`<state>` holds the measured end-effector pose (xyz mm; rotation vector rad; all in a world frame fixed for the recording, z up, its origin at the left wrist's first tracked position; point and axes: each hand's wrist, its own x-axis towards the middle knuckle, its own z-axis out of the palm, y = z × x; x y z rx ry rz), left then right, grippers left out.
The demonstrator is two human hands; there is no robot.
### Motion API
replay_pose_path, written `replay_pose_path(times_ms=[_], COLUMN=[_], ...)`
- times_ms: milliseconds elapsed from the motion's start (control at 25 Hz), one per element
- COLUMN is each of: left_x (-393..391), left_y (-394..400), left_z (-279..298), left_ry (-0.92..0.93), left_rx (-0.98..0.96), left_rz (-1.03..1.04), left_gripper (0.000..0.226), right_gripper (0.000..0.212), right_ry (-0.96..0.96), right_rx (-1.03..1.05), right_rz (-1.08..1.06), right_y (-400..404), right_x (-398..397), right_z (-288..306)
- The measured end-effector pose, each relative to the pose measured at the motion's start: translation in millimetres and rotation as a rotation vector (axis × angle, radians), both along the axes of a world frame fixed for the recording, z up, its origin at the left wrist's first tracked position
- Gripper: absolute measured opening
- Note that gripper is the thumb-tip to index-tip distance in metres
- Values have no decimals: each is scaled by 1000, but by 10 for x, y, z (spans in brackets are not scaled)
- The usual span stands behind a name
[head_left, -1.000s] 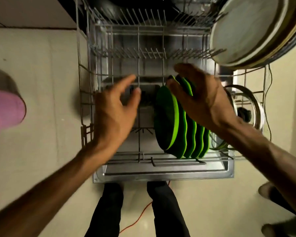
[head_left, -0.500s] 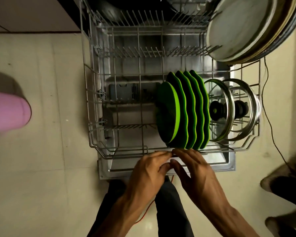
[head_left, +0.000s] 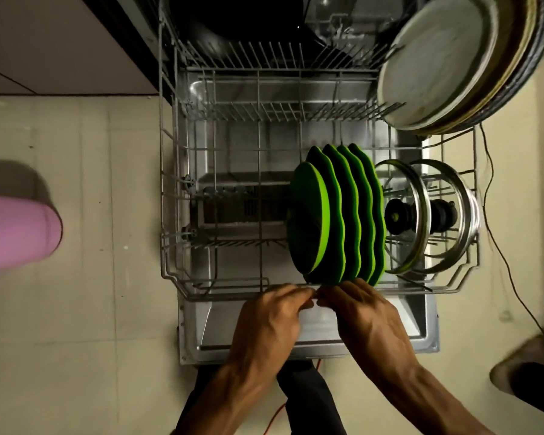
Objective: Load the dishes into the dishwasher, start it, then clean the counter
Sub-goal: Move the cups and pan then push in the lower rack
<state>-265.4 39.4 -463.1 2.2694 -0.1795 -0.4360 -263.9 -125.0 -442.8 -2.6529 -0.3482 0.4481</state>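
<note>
At the front rail of the pulled-out dishwasher rack [head_left: 233,296], both hands sit side by side: left hand [head_left: 269,321] and right hand [head_left: 366,315], each grip curled tight on the wire. Just behind them stand green plates [head_left: 336,215] on edge, with two glass lids [head_left: 427,215] right beside those.
</note>
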Motion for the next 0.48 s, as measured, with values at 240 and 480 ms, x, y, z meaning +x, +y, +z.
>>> replay_pose_path(times_ms=[240,480], left_x=[948,2017], left_y=[33,-48], left_z=[62,17], left_ry=[-78,-167], left_rx=[1,138], left_rz=[46,133], left_gripper=[19,27], right_gripper=[26,30], right_ry=[-148,-286], right_rx=[95,121], right_rz=[-109,-133], right_y=[53,119], right_x=[867,1945], right_z=[-153,-211])
